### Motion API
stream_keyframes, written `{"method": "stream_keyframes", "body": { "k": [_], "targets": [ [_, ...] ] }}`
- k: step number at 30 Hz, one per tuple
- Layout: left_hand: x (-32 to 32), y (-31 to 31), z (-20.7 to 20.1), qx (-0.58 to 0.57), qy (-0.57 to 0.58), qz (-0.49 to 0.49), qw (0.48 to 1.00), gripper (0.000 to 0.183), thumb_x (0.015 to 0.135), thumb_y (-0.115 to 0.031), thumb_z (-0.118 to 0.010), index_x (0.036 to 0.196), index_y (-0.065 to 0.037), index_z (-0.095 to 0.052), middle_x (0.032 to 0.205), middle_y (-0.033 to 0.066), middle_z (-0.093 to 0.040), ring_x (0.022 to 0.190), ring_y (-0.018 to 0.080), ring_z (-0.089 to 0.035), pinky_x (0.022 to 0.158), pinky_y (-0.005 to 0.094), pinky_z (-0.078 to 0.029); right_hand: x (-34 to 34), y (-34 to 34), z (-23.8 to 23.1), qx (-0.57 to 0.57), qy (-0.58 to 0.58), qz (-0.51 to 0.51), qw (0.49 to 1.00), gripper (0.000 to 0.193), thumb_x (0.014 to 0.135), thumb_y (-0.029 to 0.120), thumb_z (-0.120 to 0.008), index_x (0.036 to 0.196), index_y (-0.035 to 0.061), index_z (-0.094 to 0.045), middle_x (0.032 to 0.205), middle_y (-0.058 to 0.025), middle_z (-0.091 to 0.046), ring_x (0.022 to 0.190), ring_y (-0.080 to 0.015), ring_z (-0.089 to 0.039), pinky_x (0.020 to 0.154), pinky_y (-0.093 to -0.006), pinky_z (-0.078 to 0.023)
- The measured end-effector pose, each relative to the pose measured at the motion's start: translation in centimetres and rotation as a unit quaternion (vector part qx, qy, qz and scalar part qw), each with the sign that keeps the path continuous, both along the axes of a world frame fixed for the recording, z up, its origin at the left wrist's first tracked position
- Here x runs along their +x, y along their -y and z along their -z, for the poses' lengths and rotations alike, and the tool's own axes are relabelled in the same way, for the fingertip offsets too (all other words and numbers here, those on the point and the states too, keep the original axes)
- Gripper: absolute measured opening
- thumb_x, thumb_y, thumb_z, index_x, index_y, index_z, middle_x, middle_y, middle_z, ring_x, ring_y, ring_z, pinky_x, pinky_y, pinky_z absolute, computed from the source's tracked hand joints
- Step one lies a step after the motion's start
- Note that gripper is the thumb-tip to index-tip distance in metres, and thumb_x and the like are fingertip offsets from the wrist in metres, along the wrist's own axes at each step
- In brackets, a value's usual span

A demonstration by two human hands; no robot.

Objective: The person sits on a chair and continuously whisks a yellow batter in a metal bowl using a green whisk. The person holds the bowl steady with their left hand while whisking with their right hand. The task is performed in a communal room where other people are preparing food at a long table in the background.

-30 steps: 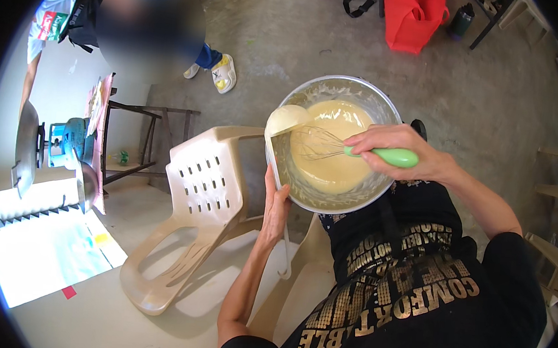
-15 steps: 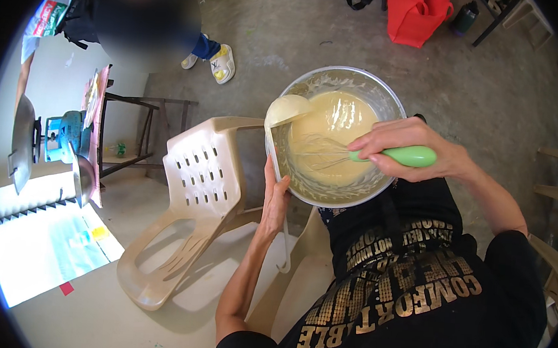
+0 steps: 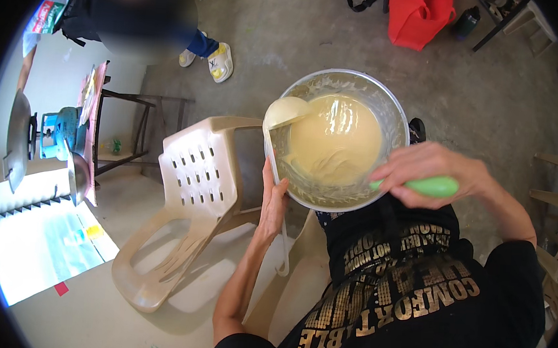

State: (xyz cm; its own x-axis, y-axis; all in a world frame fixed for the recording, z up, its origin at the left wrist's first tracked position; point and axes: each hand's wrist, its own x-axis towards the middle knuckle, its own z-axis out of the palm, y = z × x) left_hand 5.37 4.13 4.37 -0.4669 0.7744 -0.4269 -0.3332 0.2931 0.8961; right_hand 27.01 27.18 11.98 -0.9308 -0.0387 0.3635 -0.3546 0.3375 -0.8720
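Observation:
A round metal mixing bowl [image 3: 405, 115], tilted over my lap, holds smooth pale-yellow batter [image 3: 340, 136] with smears up its wall. My right hand [image 3: 429, 171] is closed around the green handle of a whisk [image 3: 438, 187] at the bowl's right side. The whisk's wires cannot be made out in the batter. My left hand [image 3: 274, 203] grips the bowl's lower left side, with the thumb by the ladle handle. That cream-coloured ladle [image 3: 288, 112] hooks over the left rim, its batter-coated cup inside the bowl and its handle hanging down outside.
A beige plastic chair [image 3: 195, 168] stands close on my left. Beyond it are a table [image 3: 126, 98] with a blue gas burner [image 3: 62, 132] and pans, and another person [image 3: 83, 15]. A red bag [image 3: 418, 19] and a dark bottle [image 3: 467, 22] sit on the floor ahead.
My right hand has moved right and a little down with the whisk, from over the batter to the bowl's right rim. The wires, visible before, no longer show. My left hand stays put.

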Motion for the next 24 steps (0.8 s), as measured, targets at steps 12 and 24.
{"method": "stream_keyframes", "body": {
  "k": [12,24],
  "targets": [
    [-0.1,0.5,0.4,-0.008,-0.058,0.023,0.998,0.075,0.087,-0.027,-0.046,0.151,-0.015,-0.008,0.147,0.0131,-0.024,0.131,0.0289,-0.035,0.104,0.0456,-0.038,-1.4,-0.6,3.1,0.379,0.013,-0.019,0.925,0.022,0.072,0.008,-0.065,0.090,0.0010,-0.054,0.124,-0.0139,-0.053,0.095,-0.0248,-0.054,0.074,-0.0354,-0.053],
    [0.6,-0.6,-1.7,-0.069,-0.135,0.047,0.987,0.067,0.091,-0.016,-0.041,0.149,-0.004,-0.011,0.147,0.0169,-0.026,0.132,0.0277,-0.031,0.106,0.0376,-0.030,2.2,-2.0,-0.5,-0.051,0.128,0.148,0.979,0.012,0.077,-0.001,-0.059,0.087,-0.0039,-0.065,0.082,-0.0144,-0.068,0.071,-0.0261,-0.066,0.065,-0.0328,-0.052]
  ]
}}
